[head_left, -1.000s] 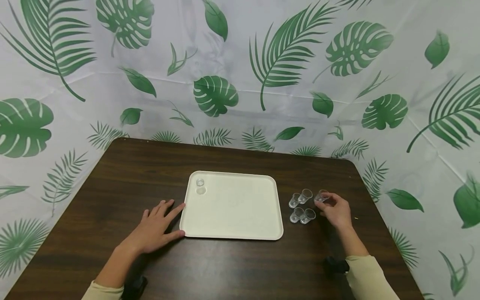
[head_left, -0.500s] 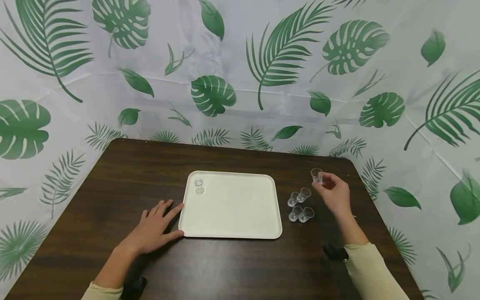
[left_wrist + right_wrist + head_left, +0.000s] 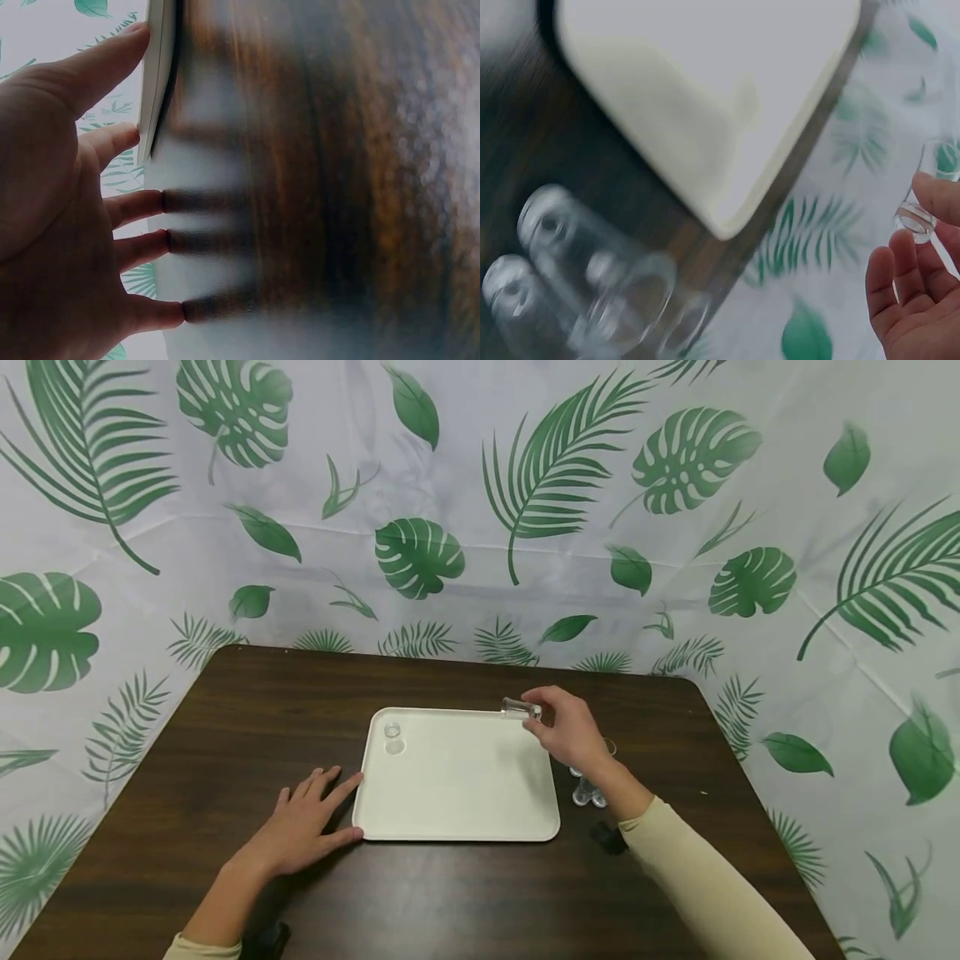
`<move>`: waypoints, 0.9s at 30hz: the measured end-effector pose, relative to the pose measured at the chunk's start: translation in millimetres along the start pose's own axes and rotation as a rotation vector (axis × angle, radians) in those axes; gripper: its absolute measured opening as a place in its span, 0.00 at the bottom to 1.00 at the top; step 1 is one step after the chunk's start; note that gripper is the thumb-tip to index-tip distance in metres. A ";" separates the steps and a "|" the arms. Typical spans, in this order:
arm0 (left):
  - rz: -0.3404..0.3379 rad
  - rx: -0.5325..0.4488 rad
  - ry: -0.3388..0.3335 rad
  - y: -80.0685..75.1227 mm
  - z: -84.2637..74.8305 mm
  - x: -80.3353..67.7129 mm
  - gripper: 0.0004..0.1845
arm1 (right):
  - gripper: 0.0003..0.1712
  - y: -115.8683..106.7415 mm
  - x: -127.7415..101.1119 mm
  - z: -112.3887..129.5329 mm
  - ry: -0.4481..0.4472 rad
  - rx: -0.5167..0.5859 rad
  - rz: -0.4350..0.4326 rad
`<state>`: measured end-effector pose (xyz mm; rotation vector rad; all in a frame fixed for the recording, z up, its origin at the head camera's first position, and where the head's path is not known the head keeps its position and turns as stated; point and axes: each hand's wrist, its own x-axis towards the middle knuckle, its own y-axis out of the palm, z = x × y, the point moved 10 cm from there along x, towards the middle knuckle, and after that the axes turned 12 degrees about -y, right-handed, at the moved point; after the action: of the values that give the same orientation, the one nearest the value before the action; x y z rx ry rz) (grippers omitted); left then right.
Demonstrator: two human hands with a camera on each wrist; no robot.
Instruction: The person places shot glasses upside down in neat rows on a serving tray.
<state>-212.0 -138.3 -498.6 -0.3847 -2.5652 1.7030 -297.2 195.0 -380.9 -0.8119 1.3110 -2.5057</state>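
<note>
My right hand [image 3: 568, 727] pinches a small clear shot glass [image 3: 514, 708] between thumb and fingers, tipped on its side over the far right corner of the white tray [image 3: 457, 797]. In the right wrist view the thick base of this shot glass [image 3: 915, 222] shows at the fingertips. My left hand [image 3: 294, 828] lies spread on the table at the tray's left side, thumb and index finger touching its rim. The left wrist view shows its other fingertips [image 3: 174, 313] down on the tabletop. Another shot glass [image 3: 392, 732] stands in the tray's far left corner.
Several more shot glasses [image 3: 583, 793] stand right of the tray, partly hidden by my right forearm; the right wrist view shows these glasses [image 3: 592, 262] close up. A leaf-patterned cloth [image 3: 450, 610] hangs behind the dark wooden table [image 3: 420, 902].
My right hand has lifted the shot glass from beside the group on the right, then carried it left to the tray, tipping it sideways. The left hand has kept its place at the tray.
</note>
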 end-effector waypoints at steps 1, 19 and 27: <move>0.003 0.000 -0.002 0.6 0.3 0.1 0.45 | 0.19 8.0 2.4 4.7 -0.008 -0.008 0.024; 0.003 -0.009 -0.003 -2.2 -1.3 0.0 0.44 | 0.15 107.3 36.8 52.2 -0.104 -0.196 0.254; -0.010 -0.018 0.015 -0.8 -1.3 -1.0 0.44 | 0.18 126.4 43.9 73.5 -0.139 -0.246 0.293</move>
<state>-210.9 -137.6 -497.3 -0.3827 -2.5693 1.6690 -302.3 51.6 -432.7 -0.7615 1.5810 -2.0558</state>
